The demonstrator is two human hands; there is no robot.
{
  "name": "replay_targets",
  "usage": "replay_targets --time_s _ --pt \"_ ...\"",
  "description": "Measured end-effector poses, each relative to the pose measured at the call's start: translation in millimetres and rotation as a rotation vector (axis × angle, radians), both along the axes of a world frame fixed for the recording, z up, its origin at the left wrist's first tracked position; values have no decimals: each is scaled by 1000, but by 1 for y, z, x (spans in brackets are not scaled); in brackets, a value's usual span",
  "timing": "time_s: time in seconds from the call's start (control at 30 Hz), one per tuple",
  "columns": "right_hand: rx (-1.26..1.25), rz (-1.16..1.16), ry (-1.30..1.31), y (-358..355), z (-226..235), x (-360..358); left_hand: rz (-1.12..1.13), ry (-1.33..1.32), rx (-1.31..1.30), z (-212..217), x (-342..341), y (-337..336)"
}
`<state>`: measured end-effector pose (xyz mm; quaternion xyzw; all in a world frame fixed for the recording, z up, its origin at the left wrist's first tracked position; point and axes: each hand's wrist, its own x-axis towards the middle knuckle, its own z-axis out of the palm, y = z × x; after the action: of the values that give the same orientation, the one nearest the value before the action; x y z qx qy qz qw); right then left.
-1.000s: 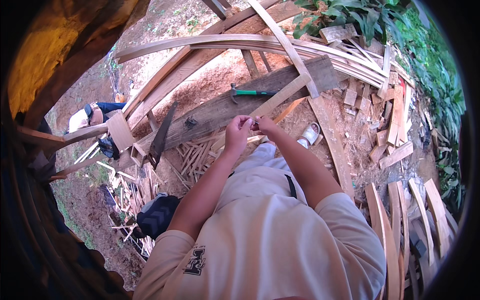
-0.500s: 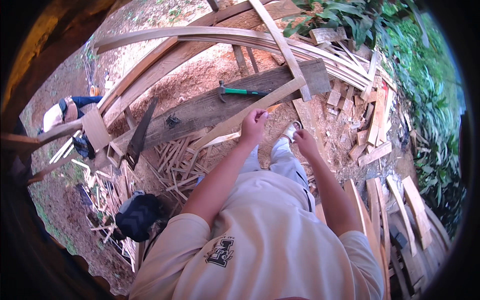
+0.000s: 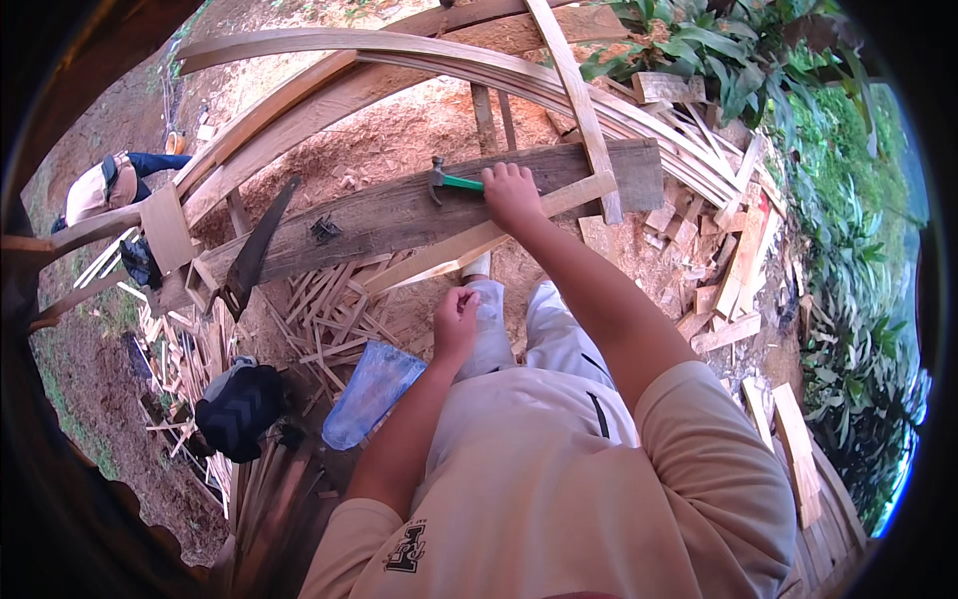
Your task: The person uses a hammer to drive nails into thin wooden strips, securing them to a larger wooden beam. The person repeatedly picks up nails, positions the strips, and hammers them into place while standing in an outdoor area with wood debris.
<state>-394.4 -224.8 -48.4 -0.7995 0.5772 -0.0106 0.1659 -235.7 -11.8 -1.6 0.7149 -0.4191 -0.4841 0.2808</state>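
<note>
A claw hammer point(image 3: 461, 183) with a green and black handle lies on a weathered grey plank point(image 3: 389, 215). My right hand point(image 3: 513, 196) is closed round its handle, and the metal head points left. Held low in front of my legs, my left hand point(image 3: 456, 321) has its fingers curled together; what is in them, if anything, does not show. A pale wooden strip point(image 3: 439, 255) slants across the near edge of the plank, meeting another upright strip point(image 3: 579, 100) at its right end. A small dark heap point(image 3: 324, 229), perhaps nails, sits on the plank.
A handsaw point(image 3: 261, 245) leans at the plank's left end. Below it are a dark cap or bag point(image 3: 239, 411) and a clear plastic bag point(image 3: 369, 394). Offcuts point(image 3: 733, 270) pile up on the right. Long curved-looking boards point(image 3: 329, 110) span the far side. Another person point(image 3: 110, 185) bends at far left.
My right hand has reached forward and left and taken hold of the hammer's handle. My left hand has drawn back toward my body. The view has shifted, showing the clear plastic bag.
</note>
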Motion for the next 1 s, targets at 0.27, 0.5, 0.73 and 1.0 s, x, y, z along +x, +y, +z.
replay_targets --time_s 0.27,0.5,0.73,1.0 --pt "-54 63 -496 -46 -6 -2 -71 -32 -71 12 -28 -11" --pt "-298 -248 -950 -88 62 -9 -124 -299 -507 10 -53 -103" --pt "-114 -747 -685 -35 148 -137 -186 0 -517 -7 -123 -185" --pt "-58 -959 -495 75 21 -200 -215 134 -528 -22 -188 -217"
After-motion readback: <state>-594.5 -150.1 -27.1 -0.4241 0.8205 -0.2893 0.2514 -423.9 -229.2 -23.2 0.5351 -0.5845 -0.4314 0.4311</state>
